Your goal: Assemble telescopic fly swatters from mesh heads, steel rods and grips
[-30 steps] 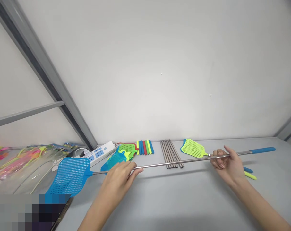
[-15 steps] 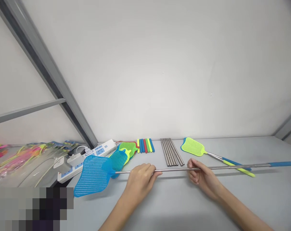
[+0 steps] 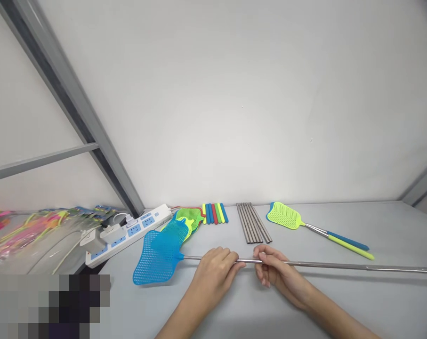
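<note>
A blue fly swatter (image 3: pixel 156 259) with a long telescopic metal rod lies crosswise in front of me, its mesh head to the left. My left hand (image 3: pixel 216 273) is closed around the rod near the head. Farther right, my right hand (image 3: pixel 278 273) pinches the same rod between thumb and fingers. The rod runs out past the right edge of the view, so its grip end is hidden. Behind my hands lie several bare metal tubes (image 3: pixel 252 223) side by side. Several coloured handle sleeves (image 3: pixel 215 213) form a row left of them.
More swatter heads (image 3: pixel 191 215) are piled behind the blue one. Two finished-looking swatters, yellow-green and blue (image 3: pixel 286 215), rest at the back right. A white power strip (image 3: pixel 157 215) with plugs and cables stands at left, beside bagged colourful items (image 3: pixel 33 235). A wall rises behind the table.
The swatter has shifted right, and its blue grip has left the view. My right hand has moved left along the rod, closer to my left hand, which also moved slightly right.
</note>
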`<state>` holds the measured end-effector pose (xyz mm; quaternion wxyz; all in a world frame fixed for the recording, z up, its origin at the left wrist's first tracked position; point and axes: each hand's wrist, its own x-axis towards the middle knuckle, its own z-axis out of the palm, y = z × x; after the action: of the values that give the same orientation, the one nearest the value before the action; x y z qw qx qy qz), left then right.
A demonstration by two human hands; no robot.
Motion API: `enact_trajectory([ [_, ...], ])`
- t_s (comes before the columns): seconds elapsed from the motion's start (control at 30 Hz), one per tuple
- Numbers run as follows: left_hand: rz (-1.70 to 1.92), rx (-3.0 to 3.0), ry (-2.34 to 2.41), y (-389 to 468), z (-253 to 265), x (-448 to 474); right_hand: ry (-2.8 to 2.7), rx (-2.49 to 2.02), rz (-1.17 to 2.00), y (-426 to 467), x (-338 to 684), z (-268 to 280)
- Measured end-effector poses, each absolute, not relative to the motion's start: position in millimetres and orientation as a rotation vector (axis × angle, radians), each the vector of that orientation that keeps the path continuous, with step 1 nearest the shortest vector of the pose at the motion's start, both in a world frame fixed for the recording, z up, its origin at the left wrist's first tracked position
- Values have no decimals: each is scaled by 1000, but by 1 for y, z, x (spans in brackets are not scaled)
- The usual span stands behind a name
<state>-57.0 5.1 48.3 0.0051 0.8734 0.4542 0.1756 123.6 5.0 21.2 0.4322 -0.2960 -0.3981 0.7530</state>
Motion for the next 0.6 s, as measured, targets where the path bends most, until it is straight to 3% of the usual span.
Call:
enact_trajectory([
  [0.6,318,2748,1484,2,41,-68,-1231,-765,1935,4,141,8],
])
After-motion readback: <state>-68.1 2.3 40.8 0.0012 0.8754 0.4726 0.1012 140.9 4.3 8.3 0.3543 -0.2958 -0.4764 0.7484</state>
